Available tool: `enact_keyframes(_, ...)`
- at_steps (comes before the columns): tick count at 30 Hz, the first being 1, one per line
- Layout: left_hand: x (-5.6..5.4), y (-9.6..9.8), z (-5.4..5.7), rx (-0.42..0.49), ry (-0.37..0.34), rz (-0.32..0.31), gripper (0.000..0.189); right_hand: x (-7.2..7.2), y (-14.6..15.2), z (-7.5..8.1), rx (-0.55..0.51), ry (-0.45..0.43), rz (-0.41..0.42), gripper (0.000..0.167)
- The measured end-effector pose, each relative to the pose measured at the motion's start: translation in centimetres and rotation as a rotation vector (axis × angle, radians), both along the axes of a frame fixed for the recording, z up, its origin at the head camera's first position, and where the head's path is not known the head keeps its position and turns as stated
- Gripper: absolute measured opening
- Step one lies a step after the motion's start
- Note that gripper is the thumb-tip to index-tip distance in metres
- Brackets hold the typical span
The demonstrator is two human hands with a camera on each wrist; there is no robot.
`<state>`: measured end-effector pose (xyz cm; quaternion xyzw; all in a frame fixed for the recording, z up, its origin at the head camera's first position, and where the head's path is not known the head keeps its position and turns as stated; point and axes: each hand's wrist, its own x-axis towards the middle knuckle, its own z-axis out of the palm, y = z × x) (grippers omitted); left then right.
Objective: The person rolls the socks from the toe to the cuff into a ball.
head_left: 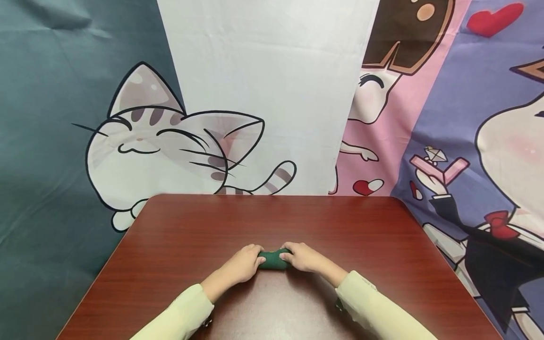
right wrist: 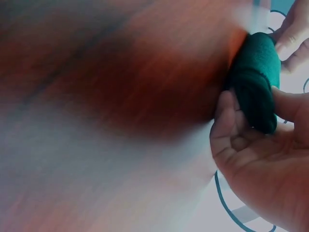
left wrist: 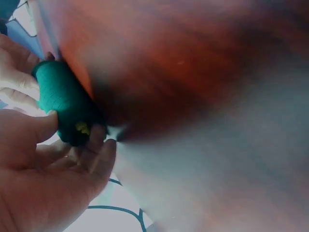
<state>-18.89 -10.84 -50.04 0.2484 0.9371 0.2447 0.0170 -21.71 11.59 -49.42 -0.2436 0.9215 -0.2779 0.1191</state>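
A rolled green cloth [head_left: 272, 260] lies crosswise near the middle of the table, as a short thick cylinder. My left hand [head_left: 245, 262] grips its left end, thumb on the near side and fingers curled round the far side. On the other end my right hand [head_left: 302, 257] has a matching hold. A small yellow patch shows at the roll's left end in the left wrist view, beside the left thumb [left wrist: 47, 126]. Folded layers show at the right end of the roll [right wrist: 256, 82] in the right wrist view, with the right fingers curled under it.
The reddish-brown wooden table [head_left: 191, 222] has rounded far corners and a glossy top. Behind it hangs a backdrop [head_left: 272, 71] printed with a cartoon cat and cartoon figures. Pale sleeves [head_left: 182, 309] cover both forearms.
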Motion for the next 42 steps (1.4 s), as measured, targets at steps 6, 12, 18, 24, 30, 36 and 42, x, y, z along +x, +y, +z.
enact_keyframes(6,-1.1,0.1,0.6,-0.071,-0.131,0.038,0.03,-0.7,-0.9,0.6,0.027,-0.11,-0.089,0.017)
enact_keyframes(12,-1.8,0.0,0.8,-0.078,-0.173,0.065,0.027,-1.6,-1.5,0.8,0.021,-0.239,-0.183,0.015)
enact_keyframes(18,-2.1,-0.6,0.6,-0.04,-0.207,0.044,0.026,-2.5,-2.0,0.6,-0.003,-0.316,-0.194,0.017)
enact_keyframes(24,-2.8,-0.5,1.2,-0.072,-0.263,-0.023,0.028,-2.4,-1.7,0.3,0.02,-0.261,-0.172,0.009)
enact_keyframes(30,-4.2,0.6,2.6,-0.217,-0.303,-0.043,0.034,-2.4,-1.6,0.8,0.098,-0.203,-0.143,0.013)
enact_keyframes(36,-4.2,1.4,3.3,-0.343,-0.298,-0.028,0.04,-2.5,-1.6,1.4,0.155,-0.091,-0.04,0.014)
enact_keyframes(42,-3.7,1.3,3.0,-0.323,-0.251,-0.035,0.031,-2.4,-1.9,1.5,0.173,-0.035,0.022,0.009)
